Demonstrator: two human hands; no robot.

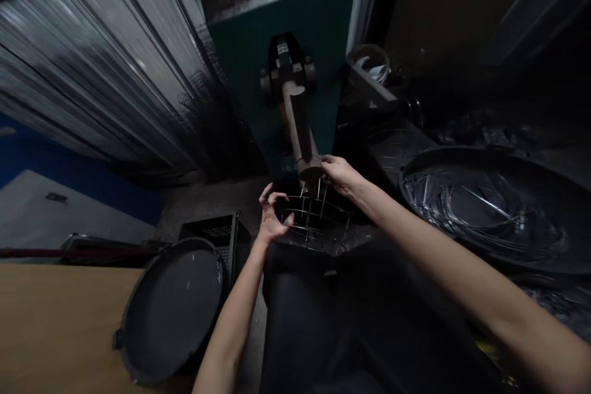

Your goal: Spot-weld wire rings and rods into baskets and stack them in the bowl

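Observation:
A wire frame (pixel 307 218) of thin metal rods hangs below the round end of a machine's projecting arm (pixel 300 129), close above my lap. My left hand (pixel 273 217) is at the frame's left edge, fingers curved and thumb apart; whether it touches the wires cannot be told. Right beside the arm's tip, my right hand (pixel 342 177) has its fingers closed in a pinch. What lies between those fingertips is too small and dark to make out. The lower part of the frame blends into the dark surroundings.
The arm projects from a green machine cabinet (pixel 240 55) with a red light. A round dark tray (pixel 175 311) stands lower left by a wooden board (pixel 55 326). At right, a wide black basin (pixel 558 209) holds wire pieces. A black crate (pixel 212 228) sits behind the tray.

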